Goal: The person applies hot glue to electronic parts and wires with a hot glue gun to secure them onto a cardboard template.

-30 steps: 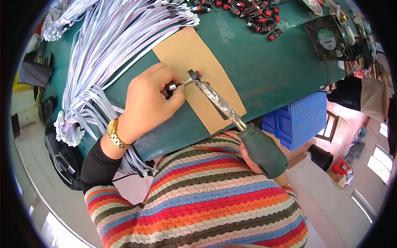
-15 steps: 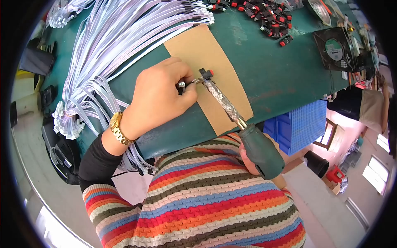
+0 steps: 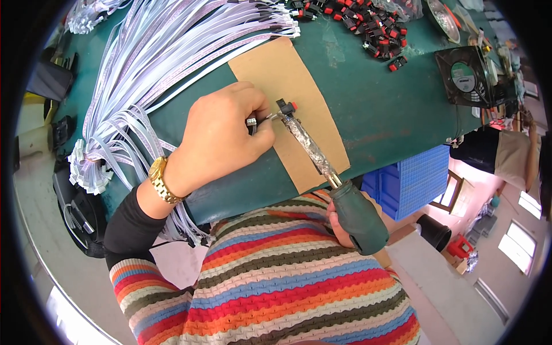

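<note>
My left hand (image 3: 225, 133) is closed in a pinch above the brown cardboard (image 3: 307, 77). From its fingertips a short, thin wire lead (image 3: 272, 117) points toward a small black switch with a red part (image 3: 286, 107) on the cardboard. A small pale-ended black piece (image 3: 251, 123) shows between the fingers. My right hand (image 3: 340, 225) grips the green handle of a soldering iron (image 3: 361, 219), mostly hidden behind it. The iron's crusted metal shaft slants up and left, with its tip at the wire end beside the switch. Whether tip and wire touch I cannot tell.
White ribbon cables (image 3: 167, 54) fan across the left of the green table (image 3: 391, 109). Several black-and-red switches (image 3: 382, 34) lie piled at the far side. A black fan (image 3: 464, 76) stands at the right, with a metal dish (image 3: 443, 20) beyond. A blue crate (image 3: 422, 181) sits beside the table.
The view has shifted slightly. Both hands keep their grips, and the iron's tip stays by the switch, its handle marginally lower and further left in the picture.
</note>
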`<state>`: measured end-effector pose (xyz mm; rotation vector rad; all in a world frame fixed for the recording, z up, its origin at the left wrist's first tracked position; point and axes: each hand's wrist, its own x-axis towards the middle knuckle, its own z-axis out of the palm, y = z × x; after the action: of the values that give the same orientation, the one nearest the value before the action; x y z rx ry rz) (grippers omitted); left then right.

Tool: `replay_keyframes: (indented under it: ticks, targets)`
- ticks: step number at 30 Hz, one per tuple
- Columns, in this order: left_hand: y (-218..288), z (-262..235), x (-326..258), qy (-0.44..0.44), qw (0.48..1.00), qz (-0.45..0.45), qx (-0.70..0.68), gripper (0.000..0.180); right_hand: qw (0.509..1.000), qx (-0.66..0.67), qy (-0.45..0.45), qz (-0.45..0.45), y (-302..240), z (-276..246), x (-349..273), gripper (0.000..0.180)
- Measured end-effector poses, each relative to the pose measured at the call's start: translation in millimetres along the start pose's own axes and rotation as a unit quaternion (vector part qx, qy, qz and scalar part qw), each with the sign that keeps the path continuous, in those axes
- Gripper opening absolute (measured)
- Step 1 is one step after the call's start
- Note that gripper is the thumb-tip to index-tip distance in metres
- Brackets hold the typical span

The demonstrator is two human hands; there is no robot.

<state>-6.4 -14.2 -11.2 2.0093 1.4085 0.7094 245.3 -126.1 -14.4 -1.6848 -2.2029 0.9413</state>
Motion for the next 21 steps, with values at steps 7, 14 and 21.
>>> replay_keyframes:
  ticks: [7, 14, 21]
  targets:
    - [1, -1, -1, -0.001, 1.0, -0.003, 0.001, 0.009, 0.991, 0.116, -0.047, 0.036, 9, -7, -6, 0.013]
    - [0, 0, 1, 0.0, 1.0, 0.003, 0.001, 0.008, 0.912, 0.4, -0.037, 0.08, 21, -5, -12, 0.017]
    - [1, -1, -1, 0.005, 1.0, 0.008, 0.001, 0.009, 0.897, 0.418, 0.046, -0.136, 6, -9, 20, 0.038]
